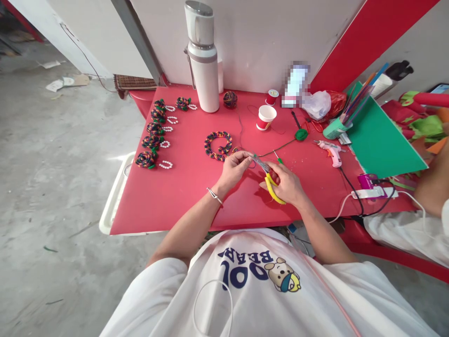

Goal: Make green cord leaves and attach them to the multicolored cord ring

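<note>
Two hands close together over the red counter (168, 201), mid-front. Yellow-handled scissors (275, 191) are in your right hand (286, 183), blades aimed at the left fingertips — should be light, stiff, hard, a bit slick on the metal; take them by the handles, mind the edges. Right grip: closed around them near the pivot, handles sticking out toward you; can't tell how far the blades part. Left hand (235, 167): thumb and forefinger pinched together, looks like on yarn (255, 156), a green bit showing at the blade tips — tiny, fingers hide the rest. Braided cord (209, 149) lies coiled on the counter just beyond that hand. Likely soft, light, floppy, not fragile; hold it by the thick plait, since loose strands would probably snag or pull.
</note>
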Available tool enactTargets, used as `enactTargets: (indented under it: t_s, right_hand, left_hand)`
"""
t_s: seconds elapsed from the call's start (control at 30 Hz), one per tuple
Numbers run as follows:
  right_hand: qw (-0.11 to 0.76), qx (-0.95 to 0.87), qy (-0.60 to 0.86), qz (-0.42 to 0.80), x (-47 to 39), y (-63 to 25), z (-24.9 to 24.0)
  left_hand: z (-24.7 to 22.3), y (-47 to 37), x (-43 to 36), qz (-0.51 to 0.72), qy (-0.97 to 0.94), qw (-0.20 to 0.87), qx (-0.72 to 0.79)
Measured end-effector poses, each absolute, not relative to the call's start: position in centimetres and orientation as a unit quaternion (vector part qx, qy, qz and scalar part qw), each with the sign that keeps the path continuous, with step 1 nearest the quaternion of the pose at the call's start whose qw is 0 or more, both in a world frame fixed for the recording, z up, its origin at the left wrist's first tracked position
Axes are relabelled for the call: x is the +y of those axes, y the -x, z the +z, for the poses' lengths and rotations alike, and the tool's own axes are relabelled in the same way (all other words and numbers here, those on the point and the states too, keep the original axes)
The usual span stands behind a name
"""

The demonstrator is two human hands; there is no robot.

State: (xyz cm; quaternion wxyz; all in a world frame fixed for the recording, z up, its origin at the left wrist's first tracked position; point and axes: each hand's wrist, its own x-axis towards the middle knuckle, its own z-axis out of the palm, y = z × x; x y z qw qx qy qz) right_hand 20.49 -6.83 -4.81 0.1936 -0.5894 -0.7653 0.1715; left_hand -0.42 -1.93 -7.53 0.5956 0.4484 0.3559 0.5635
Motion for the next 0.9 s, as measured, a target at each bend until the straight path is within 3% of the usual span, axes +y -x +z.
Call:
enactTargets:
  t_s: [0.9]
  right_hand:
    - [0.214, -0.759, 0.580, 0.204, -6.69, -20.60, -4.65]
  left_hand:
    - [-7.53, 0.66, -1.97, 0.551, -0.480, 0.581, 0.357]
